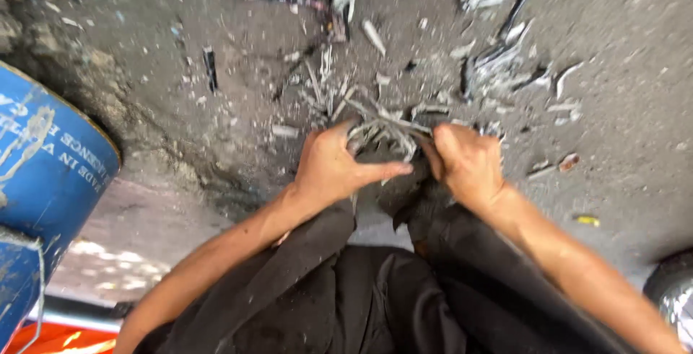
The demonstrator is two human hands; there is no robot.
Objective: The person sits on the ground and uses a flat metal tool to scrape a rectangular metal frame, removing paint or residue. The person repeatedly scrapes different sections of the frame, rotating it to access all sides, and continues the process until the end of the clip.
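Both hands grip grey strips; blue drum left.

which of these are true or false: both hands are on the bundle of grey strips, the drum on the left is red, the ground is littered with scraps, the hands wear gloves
1. Both the left hand and the right hand are on the bundle of grey strips. True.
2. The drum at the left edge is red. False: it is blue.
3. The ground is littered with grey scraps. True.
4. The hands wear gloves. False: both are bare.
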